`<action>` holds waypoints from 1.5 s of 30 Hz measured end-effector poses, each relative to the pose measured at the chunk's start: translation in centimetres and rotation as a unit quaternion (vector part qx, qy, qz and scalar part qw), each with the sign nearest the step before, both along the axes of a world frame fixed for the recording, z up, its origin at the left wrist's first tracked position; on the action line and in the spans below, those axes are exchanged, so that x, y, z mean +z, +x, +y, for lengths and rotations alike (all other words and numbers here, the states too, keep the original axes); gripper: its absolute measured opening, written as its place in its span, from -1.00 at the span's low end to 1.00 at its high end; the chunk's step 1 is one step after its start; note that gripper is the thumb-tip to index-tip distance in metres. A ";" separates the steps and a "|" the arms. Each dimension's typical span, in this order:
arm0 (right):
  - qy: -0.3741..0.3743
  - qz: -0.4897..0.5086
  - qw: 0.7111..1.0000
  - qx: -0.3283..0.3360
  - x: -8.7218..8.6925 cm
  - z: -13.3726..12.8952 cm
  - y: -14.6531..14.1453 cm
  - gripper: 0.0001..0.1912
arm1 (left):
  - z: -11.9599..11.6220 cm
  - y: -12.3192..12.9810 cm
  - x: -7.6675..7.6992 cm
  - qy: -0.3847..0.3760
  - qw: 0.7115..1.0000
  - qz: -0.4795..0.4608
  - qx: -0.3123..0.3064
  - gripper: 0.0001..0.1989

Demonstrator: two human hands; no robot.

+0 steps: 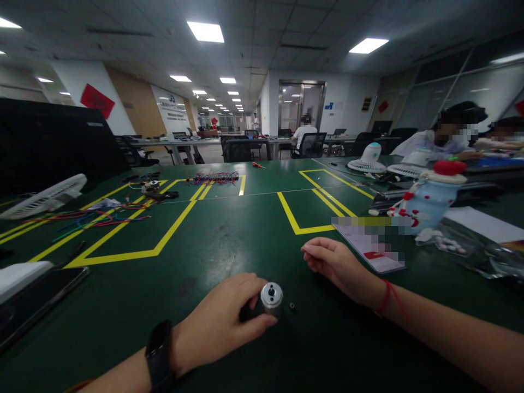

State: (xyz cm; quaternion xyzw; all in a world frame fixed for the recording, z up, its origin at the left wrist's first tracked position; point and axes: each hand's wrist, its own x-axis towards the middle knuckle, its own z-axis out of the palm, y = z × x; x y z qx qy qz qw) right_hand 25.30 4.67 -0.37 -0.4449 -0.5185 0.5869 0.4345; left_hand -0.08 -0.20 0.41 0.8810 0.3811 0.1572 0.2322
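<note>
From the head view, I see the left hand (229, 314) closed around the side of a silver metal cylinder (272, 297), thumb and fingers gripping it upright on the green bench (229, 234). Just right of the cylinder lies a small dark ring (292, 306). The right hand (341, 265) is near the bench, fingers curled together; I can't tell whether its grip pinches anything. A flat card (374, 248) lies beyond that hand.
</note>
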 end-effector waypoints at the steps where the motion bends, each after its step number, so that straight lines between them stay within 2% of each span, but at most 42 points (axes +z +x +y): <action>1: 0.001 -0.003 1.000 0.002 0.0 0.0 0.0 -0.80 | 0.0 0.0 0.0 0.000 1.000 -0.001 0.001 -0.82; 3: 0.038 -0.052 0.997 0.029 0.3 -0.4 -0.1 -0.81 | -0.1 0.0 0.0 0.000 1.000 -0.001 0.001 -0.83; 5: 0.115 -0.134 0.980 0.095 0.7 -1.2 -0.1 -0.85 | -0.1 0.0 0.0 0.001 1.000 0.001 0.004 -0.82; 8: 0.265 -0.248 0.910 0.201 1.1 -2.5 -0.3 -0.82 | 0.0 0.1 0.1 0.006 1.000 0.004 0.009 -0.81; 10: 0.327 -0.287 0.872 0.224 1.1 -3.1 -0.5 -0.82 | 0.0 0.1 0.1 0.008 1.000 0.006 0.010 -0.81; 11: 0.339 -0.291 0.868 0.218 1.2 -3.2 -0.7 -0.85 | 0.1 0.1 0.1 0.008 1.000 0.006 0.010 -0.81; 14: 0.345 -0.266 0.888 0.148 1.8 -3.3 -1.5 -0.93 | 0.1 0.2 0.1 0.006 1.000 0.005 0.007 -0.80; 17: 0.355 -0.235 0.900 0.088 2.9 -3.5 -2.6 -0.92 | 0.1 0.3 0.0 0.005 1.000 0.003 0.003 -0.83; 21: 0.337 -0.245 0.902 0.112 3.8 -4.2 -3.9 -0.91 | 0.0 0.3 -0.1 0.012 1.000 0.000 -0.001 -0.85; 25: 0.302 -0.232 0.917 0.120 3.4 -4.3 -3.8 -0.88 | 0.1 0.3 -0.1 0.015 1.000 0.000 0.001 -0.84; 29: 0.262 -0.195 0.943 0.058 2.6 -2.8 -2.4 -0.80 | 0.1 0.3 0.1 0.018 1.000 0.000 0.005 -0.81; 35: 0.130 -0.225 0.965 0.010 1.5 -0.8 -0.8 -0.78 | 0.0 0.2 0.1 0.016 1.000 -0.001 0.004 -0.82; 42: 0.155 -0.243 0.956 0.056 0.7 -0.8 -0.9 -0.77 | -0.1 0.2 0.3 0.014 1.000 0.001 0.006 -0.83; 45: 0.202 -0.280 0.936 0.073 0.6 -0.9 -0.9 -0.80 | -0.1 0.2 0.3 0.016 1.000 0.004 0.005 -0.83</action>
